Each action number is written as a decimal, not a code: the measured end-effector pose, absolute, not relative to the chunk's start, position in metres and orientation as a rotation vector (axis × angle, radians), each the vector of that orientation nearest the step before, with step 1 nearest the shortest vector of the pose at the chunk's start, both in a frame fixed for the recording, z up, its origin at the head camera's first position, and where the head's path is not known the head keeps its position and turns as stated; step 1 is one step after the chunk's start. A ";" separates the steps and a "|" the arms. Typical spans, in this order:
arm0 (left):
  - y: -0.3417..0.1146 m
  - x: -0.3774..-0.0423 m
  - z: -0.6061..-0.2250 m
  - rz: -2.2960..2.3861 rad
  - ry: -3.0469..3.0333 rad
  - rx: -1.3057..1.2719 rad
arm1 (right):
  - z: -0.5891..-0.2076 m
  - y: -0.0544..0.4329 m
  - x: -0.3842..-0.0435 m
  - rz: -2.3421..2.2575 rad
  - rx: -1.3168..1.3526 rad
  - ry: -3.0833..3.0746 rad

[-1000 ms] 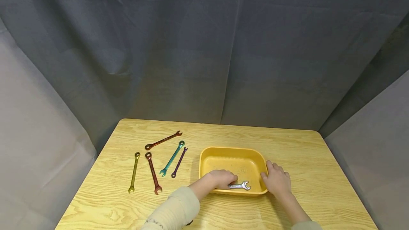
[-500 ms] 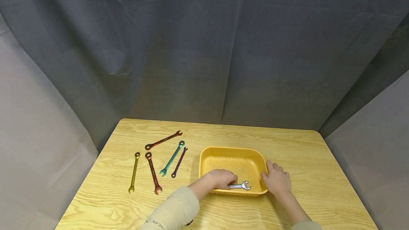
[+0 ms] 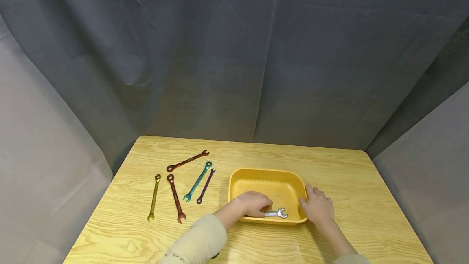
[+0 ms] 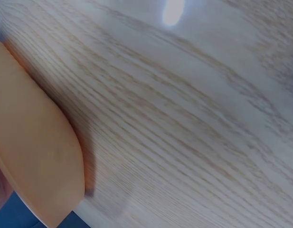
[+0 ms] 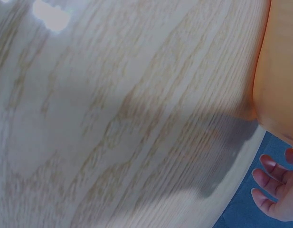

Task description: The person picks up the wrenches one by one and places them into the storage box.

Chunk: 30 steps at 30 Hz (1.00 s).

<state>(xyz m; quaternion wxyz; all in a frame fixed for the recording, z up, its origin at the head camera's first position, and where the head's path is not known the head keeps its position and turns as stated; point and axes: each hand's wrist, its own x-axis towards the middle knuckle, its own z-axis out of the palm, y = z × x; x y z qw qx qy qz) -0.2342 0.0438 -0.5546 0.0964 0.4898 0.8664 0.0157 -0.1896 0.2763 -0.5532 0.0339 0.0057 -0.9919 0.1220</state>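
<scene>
A silver combination wrench (image 3: pixel 276 213) lies along the near side inside a yellow plastic tub (image 3: pixel 265 172). My left hand (image 3: pixel 250 203) reaches over the tub's near left rim, its thumb and fingers spread apart above the wrench's handle; the hand hides the wrench's other end. With the thumb inside and the fingers outside, my right hand (image 3: pixel 318 207) holds the tub's right rim. Curved fingers of the right hand (image 5: pixel 277 187) show in the right wrist view, near the tub wall (image 5: pixel 279 71). The left wrist view shows the tub's outer wall (image 4: pixel 37 137).
Left of the tub lie several coloured combination wrenches: yellow-green (image 3: pixel 154 198), red (image 3: pixel 176 199), orange-brown (image 3: pixel 187 161), teal (image 3: pixel 198 181) and purple (image 3: pixel 206 186). All rest on the wood-grain table (image 3: pixel 366 215). Grey curtains (image 3: pixel 205 72) hang behind and at both sides.
My left hand has risen slightly and its fingers have parted from the thumb. The silver wrench stays in place, and the right hand and tub have not moved.
</scene>
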 end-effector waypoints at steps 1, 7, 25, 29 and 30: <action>0.043 -0.234 -0.554 0.043 2.576 1.458 | -0.554 0.277 -0.190 0.373 0.014 -3.051; 0.040 -0.235 -0.549 -0.029 2.653 1.534 | -0.554 0.276 -0.190 0.373 0.013 -3.057; 0.019 -0.239 -0.540 -0.105 2.886 1.485 | -0.553 0.277 -0.189 0.365 0.033 -3.043; 0.013 -0.240 -0.539 -0.077 2.922 1.436 | -0.552 0.277 -0.189 0.365 0.028 -3.047; 0.012 -0.240 -0.538 -0.077 2.935 1.429 | -0.552 0.276 -0.189 0.368 0.024 -3.050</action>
